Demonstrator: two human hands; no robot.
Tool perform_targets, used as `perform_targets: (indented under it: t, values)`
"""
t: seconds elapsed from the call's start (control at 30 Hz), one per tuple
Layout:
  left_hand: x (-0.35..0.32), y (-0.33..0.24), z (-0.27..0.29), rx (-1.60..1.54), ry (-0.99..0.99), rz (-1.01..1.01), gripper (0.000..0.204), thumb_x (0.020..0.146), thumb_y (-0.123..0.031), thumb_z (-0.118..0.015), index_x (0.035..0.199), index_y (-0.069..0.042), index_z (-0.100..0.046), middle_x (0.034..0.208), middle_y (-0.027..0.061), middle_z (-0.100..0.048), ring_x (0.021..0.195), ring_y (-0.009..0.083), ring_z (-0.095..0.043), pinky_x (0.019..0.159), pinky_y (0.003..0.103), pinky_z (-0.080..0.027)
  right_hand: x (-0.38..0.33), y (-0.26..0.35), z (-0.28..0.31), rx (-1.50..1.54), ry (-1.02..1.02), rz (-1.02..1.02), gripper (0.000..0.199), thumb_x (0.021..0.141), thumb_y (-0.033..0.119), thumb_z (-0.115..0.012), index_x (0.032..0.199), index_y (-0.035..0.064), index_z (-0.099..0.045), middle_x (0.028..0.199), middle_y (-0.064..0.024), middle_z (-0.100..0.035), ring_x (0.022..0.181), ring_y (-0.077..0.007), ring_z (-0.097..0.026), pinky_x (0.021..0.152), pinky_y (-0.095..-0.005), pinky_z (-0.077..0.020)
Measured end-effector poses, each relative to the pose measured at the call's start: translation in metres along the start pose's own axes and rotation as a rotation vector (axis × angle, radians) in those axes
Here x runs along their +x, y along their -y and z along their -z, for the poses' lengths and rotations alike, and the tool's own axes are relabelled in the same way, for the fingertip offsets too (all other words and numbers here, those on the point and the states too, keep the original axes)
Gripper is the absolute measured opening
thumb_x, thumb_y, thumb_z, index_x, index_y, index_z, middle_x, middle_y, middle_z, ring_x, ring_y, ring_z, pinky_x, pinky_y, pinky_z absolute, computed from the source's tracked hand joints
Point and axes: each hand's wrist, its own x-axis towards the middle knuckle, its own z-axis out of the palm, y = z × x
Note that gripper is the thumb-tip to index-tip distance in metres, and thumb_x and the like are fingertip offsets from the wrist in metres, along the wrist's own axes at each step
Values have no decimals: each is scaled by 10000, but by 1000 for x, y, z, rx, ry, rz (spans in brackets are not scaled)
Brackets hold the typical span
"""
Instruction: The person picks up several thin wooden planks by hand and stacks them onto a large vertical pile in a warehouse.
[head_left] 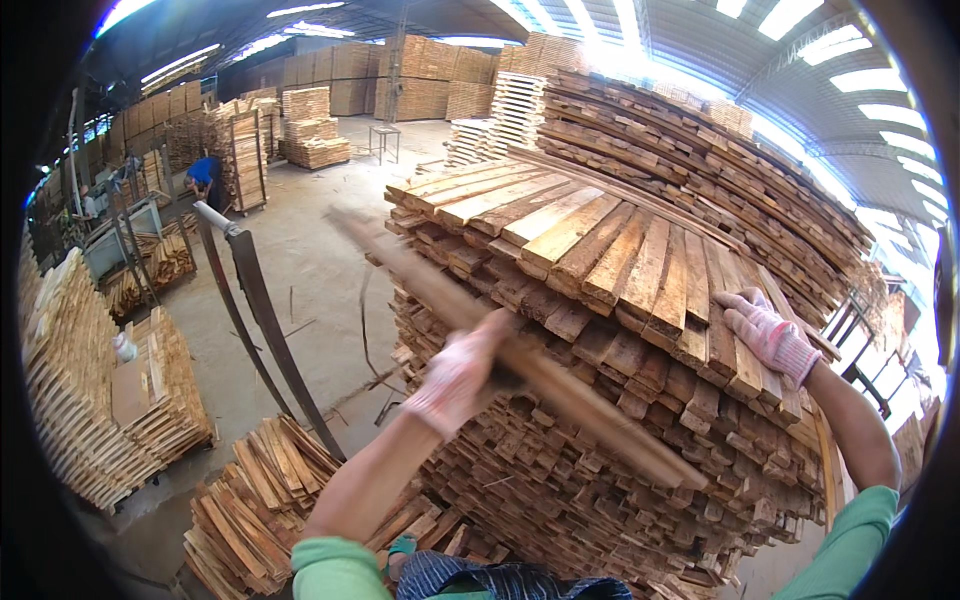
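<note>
Plank [520,360] blurred in motion, long and slanted, running from upper left down to lower right across the front of the big stack [640,300]. Gripped around its middle by the left hand [458,375], gloved, fingers wrapped shut on the wood. Left forearm bare, rising from the lower edge, wrist bent inward toward the stack.

Right hand [765,330] in a white knit glove with pink trim, laid flat on the top boards near the stack's right front corner, fingers spread and open, clasping nothing. Right arm stretched up and out from the lower right, green sleeve [850,545] at the shoulder end.

No bins or boxes about; boards simply piled in layers, the big stack tall and ragged at its front face. Behind it, a larger curved heap [720,170] of rough boards climbing toward the roof.

Below the left arm, a low pile [260,500] of short pieces on the floor. Just beside that, two dark slanted bars [265,310] leaning up to the left. Farther left, a stack of slats [80,400] on the concrete floor [310,260]. Well back, a person in blue [203,175] bent over by more stacks.
</note>
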Motion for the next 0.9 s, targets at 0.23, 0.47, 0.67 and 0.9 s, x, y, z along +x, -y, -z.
perform_targets:
  t: [0.23,0.47,0.67,0.9]
  values:
    - [40,27,8,319,-144,-16,542,936,-406,-673,1272,-11,-513,1074,132,-665,828,193,-655,744,320,-591,-5,19,12,-177,-130,127,442,997,353,-534,1360,104,-565,1240,-170,-517,1136,-333,-515,1022,-409,-434]
    - [-59,-44,-17,-45,247,-367,505,864,-448,-748,1105,-39,-572,937,100,-655,871,211,-684,723,349,-633,-100,182,42,345,96,415,651,962,378,-614,1482,51,-400,1201,-194,-560,1148,-310,-564,1018,-388,-449]
    - [-24,-90,-60,-218,351,-511,636,878,-440,-733,1210,33,-470,964,133,-534,769,263,-640,651,385,-631,-74,168,67,436,67,449,741,950,285,-653,1561,133,-262,1257,-161,-558,1173,-283,-559,995,-384,-489]
    - [-15,-77,-74,507,462,-399,534,884,-484,-684,1145,-49,-519,848,101,-628,658,175,-655,536,235,-590,1,112,51,-115,-94,139,601,955,268,-636,1506,211,-404,1019,-152,-533,917,-279,-570,825,-418,-513]
